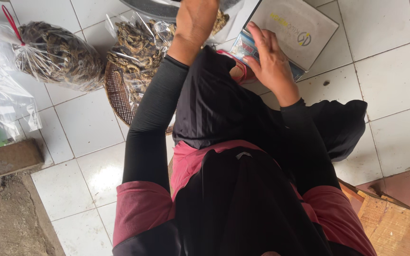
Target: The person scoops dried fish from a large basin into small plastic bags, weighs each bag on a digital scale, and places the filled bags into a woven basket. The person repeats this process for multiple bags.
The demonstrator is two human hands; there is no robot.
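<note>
Left hand [195,21] raised at 12 o'clock over open bag [141,50] of dried strips; fingers cut off by frame edge, spread impossible to tell. Right hand [270,59] at 1 o'clock, fingers [262,35] loosely spread, flat on scale [295,28]. Tied bag [55,54] at 10 o'clock. Bare floor tiles [395,80] at 3 o'clock, more at 8.

Both hands forward: left hand [196,20] raised, right hand [269,61] flat, fingers spread.
</note>
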